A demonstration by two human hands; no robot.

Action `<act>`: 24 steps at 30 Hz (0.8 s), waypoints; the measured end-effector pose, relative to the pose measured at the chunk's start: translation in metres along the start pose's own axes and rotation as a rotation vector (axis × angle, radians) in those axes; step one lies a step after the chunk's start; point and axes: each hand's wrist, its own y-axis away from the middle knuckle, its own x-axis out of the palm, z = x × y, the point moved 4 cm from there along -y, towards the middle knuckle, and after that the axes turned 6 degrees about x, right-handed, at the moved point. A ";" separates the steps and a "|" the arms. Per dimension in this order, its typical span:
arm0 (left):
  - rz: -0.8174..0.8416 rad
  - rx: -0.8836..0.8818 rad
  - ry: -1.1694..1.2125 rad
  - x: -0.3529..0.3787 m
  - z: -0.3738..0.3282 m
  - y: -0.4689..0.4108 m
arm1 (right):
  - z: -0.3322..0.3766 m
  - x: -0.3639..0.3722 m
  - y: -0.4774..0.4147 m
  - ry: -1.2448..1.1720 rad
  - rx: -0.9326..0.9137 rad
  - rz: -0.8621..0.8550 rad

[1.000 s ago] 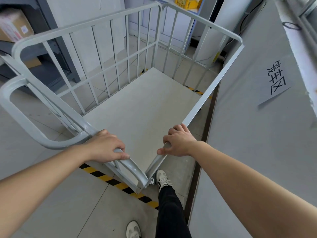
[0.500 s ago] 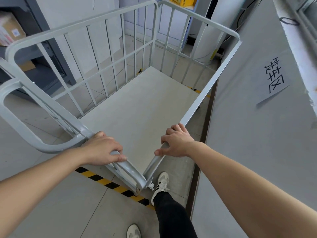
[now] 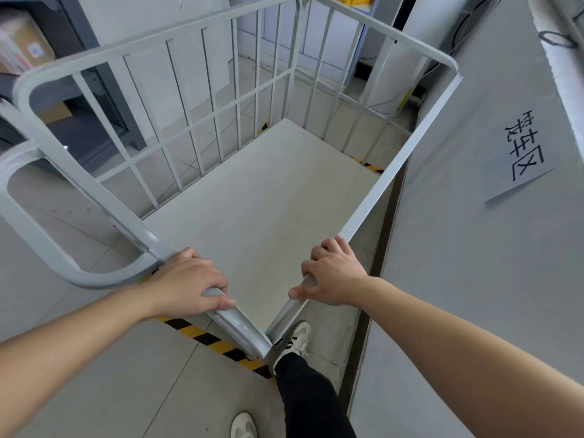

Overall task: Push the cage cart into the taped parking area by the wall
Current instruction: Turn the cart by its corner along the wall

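Observation:
The grey cage cart [image 3: 252, 197] stands in front of me, its barred sides rising around a bare deck. My left hand [image 3: 189, 281] grips the near top rail by the looped handle. My right hand [image 3: 333, 275] grips the right side rail close to the near corner. Black-and-yellow floor tape [image 3: 208, 338] runs under the cart's near corner, and another strip of tape [image 3: 368, 165] shows beyond its far right side. The grey wall [image 3: 474, 279] runs close along the cart's right side.
A paper sign [image 3: 523, 147] with handwritten characters is stuck to the wall. Dark shelving [image 3: 82, 90] with cardboard boxes stands at the left. A white column [image 3: 407, 49] and cables lie past the cart. My right foot [image 3: 295, 339] is stepped forward beside the cart's corner.
The cart has rolled a little forward and nearer the wall, and my right foot has stepped forward with it. Both hands keep their grips on the rails.

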 end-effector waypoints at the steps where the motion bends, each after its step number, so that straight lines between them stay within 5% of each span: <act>1: -0.009 0.004 -0.001 0.000 0.000 -0.001 | -0.001 0.000 0.000 0.004 0.002 0.004; 24: 0.108 -0.061 0.042 0.005 0.008 -0.005 | -0.001 -0.004 -0.003 -0.025 0.006 0.008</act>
